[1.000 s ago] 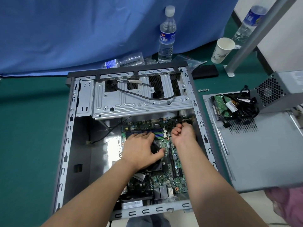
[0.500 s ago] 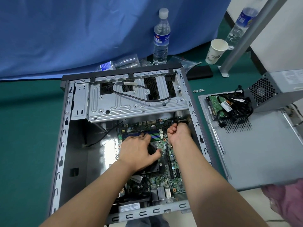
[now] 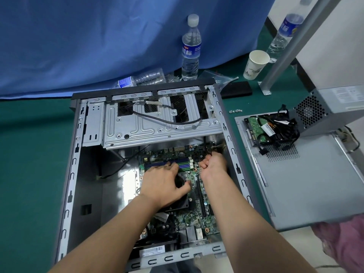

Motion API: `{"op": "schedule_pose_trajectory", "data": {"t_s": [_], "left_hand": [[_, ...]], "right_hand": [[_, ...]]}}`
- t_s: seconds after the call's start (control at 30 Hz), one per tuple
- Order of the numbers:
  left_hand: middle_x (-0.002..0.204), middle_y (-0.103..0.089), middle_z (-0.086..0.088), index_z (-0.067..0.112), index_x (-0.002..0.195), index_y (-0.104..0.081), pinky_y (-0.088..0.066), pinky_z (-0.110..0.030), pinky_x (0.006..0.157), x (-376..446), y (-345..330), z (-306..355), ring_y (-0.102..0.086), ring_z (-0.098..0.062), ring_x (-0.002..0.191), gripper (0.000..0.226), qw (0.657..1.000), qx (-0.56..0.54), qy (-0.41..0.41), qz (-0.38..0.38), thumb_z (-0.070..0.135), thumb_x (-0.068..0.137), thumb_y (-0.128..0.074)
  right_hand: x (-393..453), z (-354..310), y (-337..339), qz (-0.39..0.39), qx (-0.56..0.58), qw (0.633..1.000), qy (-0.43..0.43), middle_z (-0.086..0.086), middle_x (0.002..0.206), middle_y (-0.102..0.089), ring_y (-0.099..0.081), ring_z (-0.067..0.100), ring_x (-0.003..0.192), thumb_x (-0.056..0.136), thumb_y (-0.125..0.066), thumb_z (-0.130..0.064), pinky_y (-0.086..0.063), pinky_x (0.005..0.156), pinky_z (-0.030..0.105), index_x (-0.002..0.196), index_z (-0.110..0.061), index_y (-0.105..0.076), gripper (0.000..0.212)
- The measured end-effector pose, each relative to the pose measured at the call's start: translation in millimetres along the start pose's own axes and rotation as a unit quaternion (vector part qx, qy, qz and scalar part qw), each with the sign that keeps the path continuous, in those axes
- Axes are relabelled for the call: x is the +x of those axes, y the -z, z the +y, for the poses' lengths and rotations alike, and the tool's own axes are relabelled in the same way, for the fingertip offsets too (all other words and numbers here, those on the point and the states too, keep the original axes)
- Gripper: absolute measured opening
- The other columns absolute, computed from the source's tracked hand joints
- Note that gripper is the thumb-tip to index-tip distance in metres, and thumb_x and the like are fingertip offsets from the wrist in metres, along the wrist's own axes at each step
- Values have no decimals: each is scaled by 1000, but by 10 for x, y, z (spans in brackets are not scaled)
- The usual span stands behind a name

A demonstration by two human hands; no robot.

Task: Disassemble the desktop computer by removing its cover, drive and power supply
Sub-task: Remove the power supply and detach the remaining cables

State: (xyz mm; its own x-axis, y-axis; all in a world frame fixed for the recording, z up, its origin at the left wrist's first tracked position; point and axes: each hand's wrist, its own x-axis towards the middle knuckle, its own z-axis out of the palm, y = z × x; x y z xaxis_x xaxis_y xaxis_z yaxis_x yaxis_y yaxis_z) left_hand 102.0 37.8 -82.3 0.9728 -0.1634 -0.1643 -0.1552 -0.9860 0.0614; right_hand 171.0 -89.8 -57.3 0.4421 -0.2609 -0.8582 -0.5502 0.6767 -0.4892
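Green table covering under a blue backdrop cloth; on it, centre, the open desktop computer case, lying on its side with the motherboard exposed. Removed items at 3 o'clock of the case: the side cover lying flat, the hard drive resting on its far corner amid black cables, the power supply set on the cover just beyond the drive. Loose screws lie on the covering at 12 o'clock of the cover. Further items at 12 o'clock: upright water bottle, paper cup. Left hand: fingers spread and fairly flat, pressing on the black fan unit and reaching the memory slots. Right hand: curled tight as a fist at the board's 1 o'clock corner, seemingly pinching a dark cable or connector; what exactly it holds cannot be told. Judgement: cover, drive and supply appear already out, so work is on remaining leads. Risks: a hard pull on a latched connector could tear its wires or flex the board; the bracing palm could load the fan and slots; a knuckle could catch the case's sheet-metal edge at 3 o'clock; the loose screws could roll off.
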Motion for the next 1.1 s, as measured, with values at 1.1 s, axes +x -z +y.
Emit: {"op": "schedule_pose_trajectory", "data": {"t_s": [1.1], "left_hand": [[112, -68, -1, 24, 117, -55, -33, -29, 58, -18, 2, 9, -67, -22, 83, 85, 1000, 1, 13, -6, 75, 70, -6]], "right_hand": [[-24, 3, -51, -3, -49, 998, -33, 1, 60, -34, -18, 3, 22, 98, -34, -6, -17, 25, 14, 73, -4, -45, 27]]}}
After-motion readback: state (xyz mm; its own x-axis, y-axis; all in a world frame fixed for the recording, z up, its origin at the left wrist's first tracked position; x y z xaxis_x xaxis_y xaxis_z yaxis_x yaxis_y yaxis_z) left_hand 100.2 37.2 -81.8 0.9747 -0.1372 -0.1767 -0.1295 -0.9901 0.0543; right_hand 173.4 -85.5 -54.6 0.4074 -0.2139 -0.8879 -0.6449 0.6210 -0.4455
